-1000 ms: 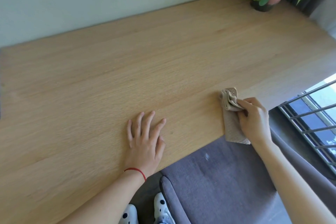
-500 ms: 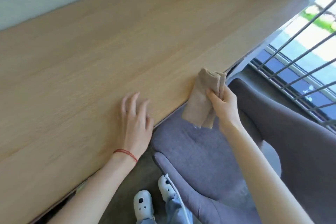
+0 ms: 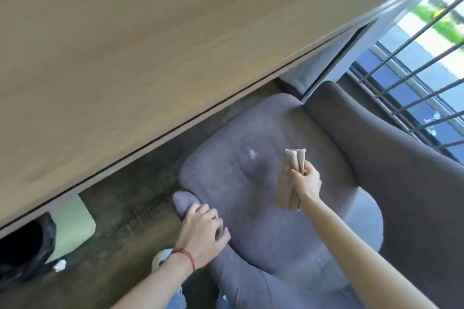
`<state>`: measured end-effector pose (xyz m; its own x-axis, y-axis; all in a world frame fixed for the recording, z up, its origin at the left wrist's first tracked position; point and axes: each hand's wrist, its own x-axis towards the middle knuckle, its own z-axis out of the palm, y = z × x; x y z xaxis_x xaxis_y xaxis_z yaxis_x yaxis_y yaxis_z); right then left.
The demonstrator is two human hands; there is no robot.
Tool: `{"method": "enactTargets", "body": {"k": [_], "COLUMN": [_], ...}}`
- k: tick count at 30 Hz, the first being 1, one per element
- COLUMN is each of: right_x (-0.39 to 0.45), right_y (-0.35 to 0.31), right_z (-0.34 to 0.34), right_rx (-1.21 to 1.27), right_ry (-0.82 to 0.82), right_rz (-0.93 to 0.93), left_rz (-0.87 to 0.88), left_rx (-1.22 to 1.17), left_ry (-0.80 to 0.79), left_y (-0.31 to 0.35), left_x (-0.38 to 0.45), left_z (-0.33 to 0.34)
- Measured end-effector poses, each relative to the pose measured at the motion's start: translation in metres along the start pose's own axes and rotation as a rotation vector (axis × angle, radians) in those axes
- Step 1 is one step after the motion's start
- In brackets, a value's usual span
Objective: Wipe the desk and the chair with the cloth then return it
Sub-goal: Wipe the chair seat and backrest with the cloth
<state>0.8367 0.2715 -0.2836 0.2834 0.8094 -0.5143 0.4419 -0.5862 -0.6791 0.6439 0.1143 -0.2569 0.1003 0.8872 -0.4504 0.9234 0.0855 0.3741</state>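
Beige folded cloth (image 3: 286, 190) pinched in right hand (image 3: 305, 180) over chair seat (image 3: 251, 195); left hand (image 3: 203, 231) grips armrest (image 3: 183, 202). Advise flattening cloth, overlapping strokes.

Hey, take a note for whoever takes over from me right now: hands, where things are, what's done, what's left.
Left hand grips the near armrest of the chair. Right hand holds the folded cloth over the seat; contact unclear.
Done: desk, it seems; the cloth was at its edge a second ago.
Left: wipe the chair, including the white speck on the seat, then return the cloth.
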Motion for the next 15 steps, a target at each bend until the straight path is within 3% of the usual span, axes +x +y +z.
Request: {"method": "enactTargets", "body": {"k": [6, 9, 15], "right_x": [0.086, 0.111, 0.087], "right_y": [0.002, 0.003, 0.030], "right_z": [0.033, 0.065, 0.108], "right_rx": [-0.252, -0.366, -0.527], "right_ry": [0.137, 0.096, 0.031], "right_rz": [-0.402, -0.572, -0.732], "left_rz": [-0.056, -0.042, -0.047], "left_rx": [0.098, 0.116, 0.169], "left_ry": [0.239, 0.283, 0.312], "left_y": [0.004, 0.001, -0.001], "left_x": [0.013, 0.017, 0.018], "left_z": [0.031, 0.036, 0.045]}}
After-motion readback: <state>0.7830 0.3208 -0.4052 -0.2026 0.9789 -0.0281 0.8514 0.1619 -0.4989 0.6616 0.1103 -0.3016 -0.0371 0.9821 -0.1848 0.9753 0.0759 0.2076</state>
